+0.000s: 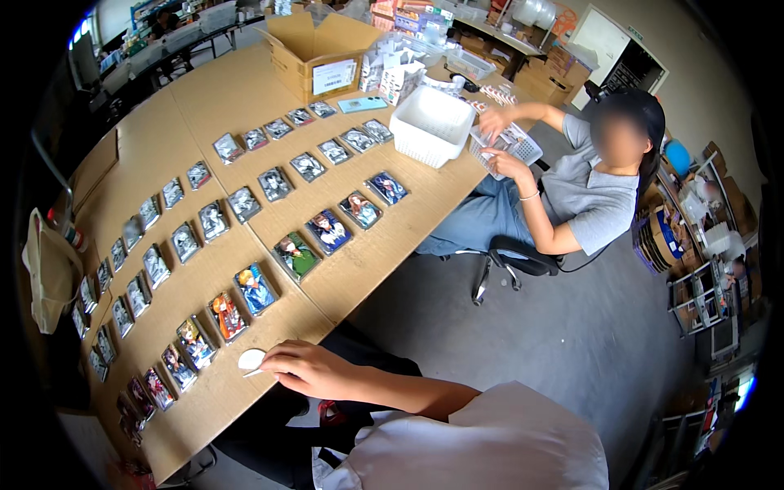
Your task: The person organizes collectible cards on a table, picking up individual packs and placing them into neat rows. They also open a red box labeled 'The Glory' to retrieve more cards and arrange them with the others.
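Observation:
My right hand is over the near edge of the wooden table, its fingers and thumb closed on a small white rounded object with a thin white strip below it. What that object is, I cannot tell. Beyond it, wrapped packs of picture cards lie in three long rows. The near row has coloured fronts, among them a blue pack, an orange-red pack and a green pack. Grey-fronted packs, such as one near the middle, make up the other two rows. My left hand is out of view.
At the right a seated person reaches over a white basket. Near them stand an empty white basket, a light-blue phone-like object and an open cardboard box. A cloth bag hangs at the far left.

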Tool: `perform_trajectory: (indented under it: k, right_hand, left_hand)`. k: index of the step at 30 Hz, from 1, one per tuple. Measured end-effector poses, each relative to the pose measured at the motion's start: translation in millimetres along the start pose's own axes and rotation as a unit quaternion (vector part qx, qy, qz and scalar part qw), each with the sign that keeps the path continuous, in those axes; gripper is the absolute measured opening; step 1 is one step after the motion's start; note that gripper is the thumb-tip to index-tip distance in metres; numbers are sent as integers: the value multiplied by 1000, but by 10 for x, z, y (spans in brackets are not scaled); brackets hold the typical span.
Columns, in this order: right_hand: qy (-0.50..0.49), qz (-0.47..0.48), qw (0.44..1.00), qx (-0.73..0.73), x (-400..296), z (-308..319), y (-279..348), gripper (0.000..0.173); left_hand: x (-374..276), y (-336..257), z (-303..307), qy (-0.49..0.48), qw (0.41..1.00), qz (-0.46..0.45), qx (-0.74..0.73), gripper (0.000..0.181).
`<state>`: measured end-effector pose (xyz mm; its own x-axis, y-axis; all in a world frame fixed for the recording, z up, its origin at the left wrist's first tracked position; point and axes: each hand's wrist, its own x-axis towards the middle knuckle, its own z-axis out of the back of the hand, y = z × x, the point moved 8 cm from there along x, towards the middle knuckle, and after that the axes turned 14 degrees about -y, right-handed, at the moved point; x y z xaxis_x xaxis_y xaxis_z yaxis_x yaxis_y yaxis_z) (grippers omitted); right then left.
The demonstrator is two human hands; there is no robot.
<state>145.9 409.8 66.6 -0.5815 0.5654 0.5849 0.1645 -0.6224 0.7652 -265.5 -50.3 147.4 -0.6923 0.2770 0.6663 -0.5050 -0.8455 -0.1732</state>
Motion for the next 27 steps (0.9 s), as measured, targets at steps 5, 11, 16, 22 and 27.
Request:
perform_trajectory:
  k: [5, 11, 16, 22, 27]
  right_hand:
    - [39, -18, 999, 31, -12, -210, -118, 27]
    - [35, -4, 998, 47, 106, -258, -94, 22]
    - [27, -17, 998, 46, 67, -160, -47, 19]
    - [41, -68, 996, 44, -190, -15, -118, 22]
    - [43, -66, 997, 26, -212, 148, -56, 23]
  left_hand:
    - [-367, -1151, 312, -108, 993, -33, -32, 27]
    - [-825, -2126, 170, -162, 980, -63, -93, 25]
    - [-1042, -2558, 104, -186, 971, -79, -127, 24]
    - [-1193, -2848, 107, -211, 960, -89, -159, 22]
    - [-1291, -3009, 203, -235, 952, -97, -170, 21]
